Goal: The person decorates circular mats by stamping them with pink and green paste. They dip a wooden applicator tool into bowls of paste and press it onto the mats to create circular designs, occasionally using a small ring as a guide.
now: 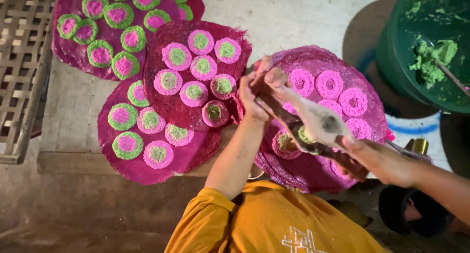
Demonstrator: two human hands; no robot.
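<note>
My left hand and my right hand both grip a long, paste-smeared wooden tool, the left at its far end and the right at its near end. A dab of green paste sits at the tool's underside. The tool hovers over a magenta round sheet carrying several pink rings; one ring under the tool has a greenish centre. The tool and my hands hide part of this sheet.
Three more magenta sheets with pink-and-green rings overlap at left and centre on a wooden board. A green tub of green paste with a stick stands at upper right. A woven bamboo rack lies at far left.
</note>
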